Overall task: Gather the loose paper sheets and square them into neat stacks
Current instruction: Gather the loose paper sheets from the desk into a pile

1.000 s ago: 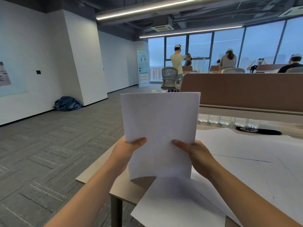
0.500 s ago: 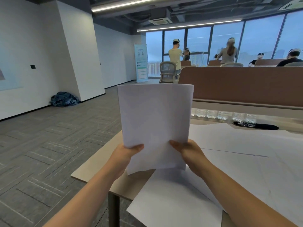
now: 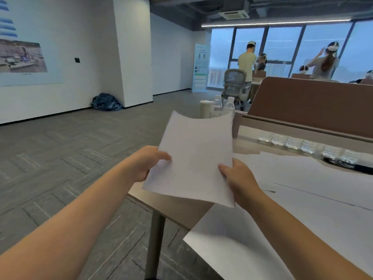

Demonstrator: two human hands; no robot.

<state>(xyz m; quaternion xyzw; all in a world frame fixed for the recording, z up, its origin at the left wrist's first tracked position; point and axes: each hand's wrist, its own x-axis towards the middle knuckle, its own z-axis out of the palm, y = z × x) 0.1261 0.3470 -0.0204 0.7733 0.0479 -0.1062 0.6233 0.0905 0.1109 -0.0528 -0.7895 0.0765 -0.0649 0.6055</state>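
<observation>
The person stands at the corner of a table (image 3: 181, 213) and holds a batch of white paper (image 3: 195, 158) up in the air over that corner, clear of the tabletop. The left hand (image 3: 147, 164) grips the batch at its 9 o'clock edge, thumb laid across the near face and fingers hidden behind. The right hand (image 3: 240, 178) pinches the opposite edge lower down, around 4 o'clock, thumb on the front as well. Between the two grips the paper leans away from the person and is turned slightly clockwise, with its top edge sagging in the middle and its upper corners standing higher. I cannot tell how many sheets are in it. Below the batch, at 6 o'clock, one loose sheet (image 3: 232, 245) lies flat with its near corner hanging past the table's edge. More loose sheets (image 3: 302, 190) overlap untidily across the tabletop out toward 3 o'clock. Behind them a row of clear water bottles (image 3: 306, 145) runs along a brown divider (image 3: 312, 110). At 12 o'clock from the batch a few upright bottles (image 3: 224, 107) stand at the divider's end, and beyond them are a grey office chair (image 3: 235, 83) and people by the windows. A dark bundle (image 3: 107, 102) lies on the floor against the far wall, around 10 o'clock.
</observation>
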